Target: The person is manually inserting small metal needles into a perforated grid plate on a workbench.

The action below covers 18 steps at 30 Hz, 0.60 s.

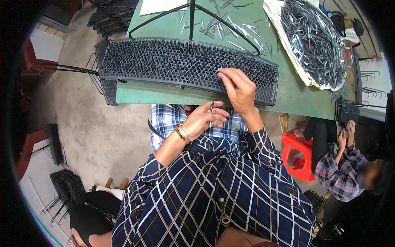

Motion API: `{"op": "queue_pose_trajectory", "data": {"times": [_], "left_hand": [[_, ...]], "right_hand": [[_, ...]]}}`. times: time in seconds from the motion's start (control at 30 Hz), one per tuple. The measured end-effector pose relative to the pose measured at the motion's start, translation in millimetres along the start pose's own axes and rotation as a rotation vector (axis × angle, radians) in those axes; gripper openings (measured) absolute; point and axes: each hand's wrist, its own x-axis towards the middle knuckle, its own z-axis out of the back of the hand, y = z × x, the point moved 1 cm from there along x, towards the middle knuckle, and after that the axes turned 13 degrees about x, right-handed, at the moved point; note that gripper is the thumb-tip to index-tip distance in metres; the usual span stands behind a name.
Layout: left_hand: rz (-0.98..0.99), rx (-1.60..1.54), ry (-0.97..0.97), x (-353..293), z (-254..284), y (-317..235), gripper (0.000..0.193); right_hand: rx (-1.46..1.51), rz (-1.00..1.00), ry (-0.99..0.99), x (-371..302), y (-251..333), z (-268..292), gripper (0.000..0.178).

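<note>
A long black rack (187, 85) full of small round holes lies across the near edge of the green table. Thin dark pieces stand upright in many of its holes. My right hand (241, 89) is over the rack's right part, thumb and forefinger pinched on a slim metal piece (219, 70) whose bright tip shows. Below the table edge, my left hand (202, 119) is half curled, palm turned up, with a slim metal piece (211, 110) lying across its fingers. Whether more pieces are in that palm, I cannot tell.
An open white sack (305, 76) heaped with slim metal pieces (314, 41) stands on the green table (160, 96). Loose metal pieces (249, 31) lie behind the rack's black wire frame (192, 20). To the right are a red stool (297, 158) and a seated person (341, 168).
</note>
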Motion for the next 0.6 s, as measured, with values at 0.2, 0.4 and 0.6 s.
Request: {"op": "queue_pose_trajectory", "data": {"times": [0.2,0.4,0.6], "left_hand": [[-0.029,-0.021,-0.008,-3.5,3.1,-1.3,0.045],[-0.086,-0.127,0.075,-5.2,4.3,-11.4,0.048],[-0.086,0.033,0.088,-7.6,2.9,-15.7,0.046]], "right_hand": [[-0.172,0.125,0.214,-8.2,0.2,-6.7,0.018],[0.014,-0.052,0.138,-7.7,15.5,6.3,0.016],[0.29,-0.387,0.347,-21.8,26.6,11.8,0.013]]}}
